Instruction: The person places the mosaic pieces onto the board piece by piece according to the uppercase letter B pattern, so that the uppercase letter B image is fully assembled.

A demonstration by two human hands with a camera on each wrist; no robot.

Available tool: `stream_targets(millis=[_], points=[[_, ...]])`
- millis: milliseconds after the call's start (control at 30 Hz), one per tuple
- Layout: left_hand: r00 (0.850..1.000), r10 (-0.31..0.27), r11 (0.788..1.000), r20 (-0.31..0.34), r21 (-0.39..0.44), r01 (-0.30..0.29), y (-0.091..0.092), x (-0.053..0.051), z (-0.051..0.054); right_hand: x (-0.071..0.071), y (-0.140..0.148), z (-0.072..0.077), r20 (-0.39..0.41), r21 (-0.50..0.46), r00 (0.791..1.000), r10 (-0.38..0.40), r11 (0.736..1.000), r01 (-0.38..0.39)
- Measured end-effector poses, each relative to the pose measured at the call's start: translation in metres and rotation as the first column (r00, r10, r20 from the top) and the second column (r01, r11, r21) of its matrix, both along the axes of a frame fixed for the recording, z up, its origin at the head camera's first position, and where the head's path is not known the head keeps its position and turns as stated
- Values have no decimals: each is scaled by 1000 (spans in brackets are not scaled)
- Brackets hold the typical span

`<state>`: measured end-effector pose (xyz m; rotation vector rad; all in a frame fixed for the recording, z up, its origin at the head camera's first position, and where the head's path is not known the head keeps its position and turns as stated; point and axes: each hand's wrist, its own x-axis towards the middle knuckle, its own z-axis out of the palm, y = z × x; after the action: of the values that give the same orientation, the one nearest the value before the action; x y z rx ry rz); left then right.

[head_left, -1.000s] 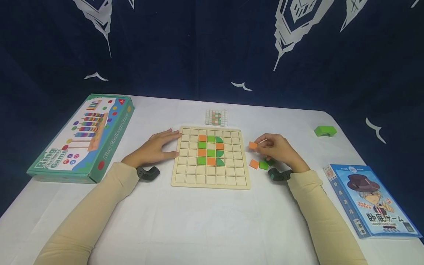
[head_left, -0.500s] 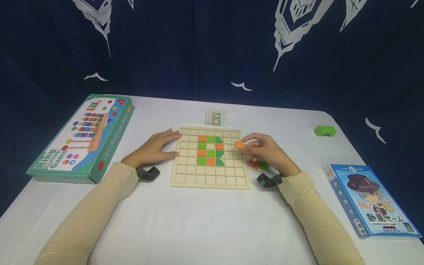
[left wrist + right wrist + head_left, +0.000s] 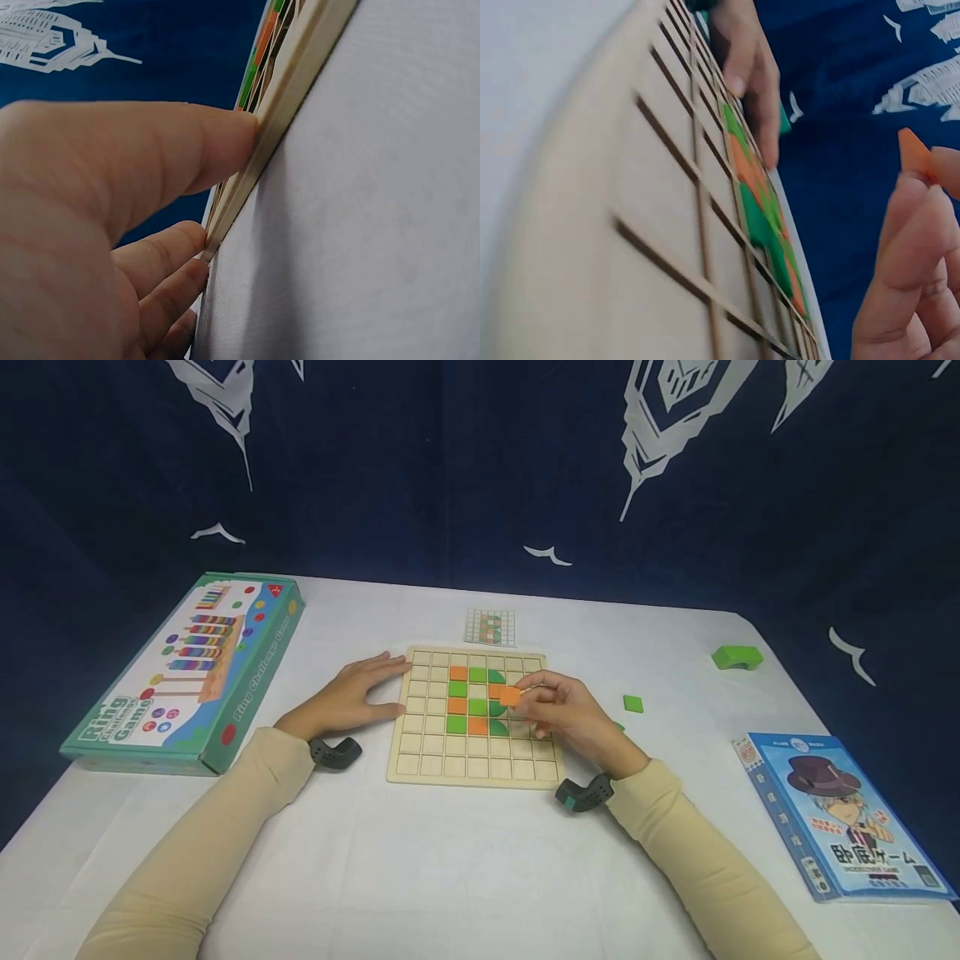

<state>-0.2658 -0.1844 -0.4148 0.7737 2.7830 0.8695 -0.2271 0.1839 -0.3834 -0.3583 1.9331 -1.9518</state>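
A square wooden grid board [image 3: 431,766] lies mid-table, its central cells filled with orange and green squares and dark green rounded pieces. My right hand [image 3: 570,717] is over the board's right half, pinching an orange square tile [image 3: 510,696] between thumb and fingers. That tile [image 3: 913,154] is raised above the board in the right wrist view. With fingers extended, my left hand [image 3: 352,697] touches the board's left edge. The left wrist view shows the thumb [image 3: 221,146] against the board's rim. The right hand hides some of the board's right cells.
Behind the board lies a small pattern card [image 3: 490,627]. Right of the board is a green square tile [image 3: 633,703]. A green arch block [image 3: 737,657] sits farther right. Boxed games flank the table: a green box [image 3: 187,677] left and a blue box [image 3: 847,814] right.
My right hand has moved left from beside the board to above it, carrying the orange tile. A green tile on the right has come into view. My left hand has stayed put.
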Motion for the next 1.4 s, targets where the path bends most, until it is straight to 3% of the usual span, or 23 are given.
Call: stream_targets(millis=[200, 533, 700, 933, 1167, 1400], points=[[1000, 1, 1000, -4, 7, -1, 0, 0, 0, 8, -13, -7, 8, -79, 1000, 4, 997, -3], [1000, -1, 1000, 2, 8, 1, -1, 1, 0, 20, -35, -14, 43, -74, 998, -41, 996, 44], [1000, 1, 1000, 1, 0, -1, -1, 0, -1, 24, -40, -17, 7, -52, 999, -31, 998, 31], [1000, 2, 1000, 7, 0, -2, -1, -1, -1, 26, -45, -20, -70, 36, 998, -3, 999, 5], [1000, 2, 1000, -6, -2, -2, -1, -2, -1, 28, -50, -20, -185, 169, 982, 36, 986, -4], [1000, 11, 1000, 9, 1, -11, 0, -1, -1, 30, -54, -18, -210, 275, 975, 73, 961, -12]])
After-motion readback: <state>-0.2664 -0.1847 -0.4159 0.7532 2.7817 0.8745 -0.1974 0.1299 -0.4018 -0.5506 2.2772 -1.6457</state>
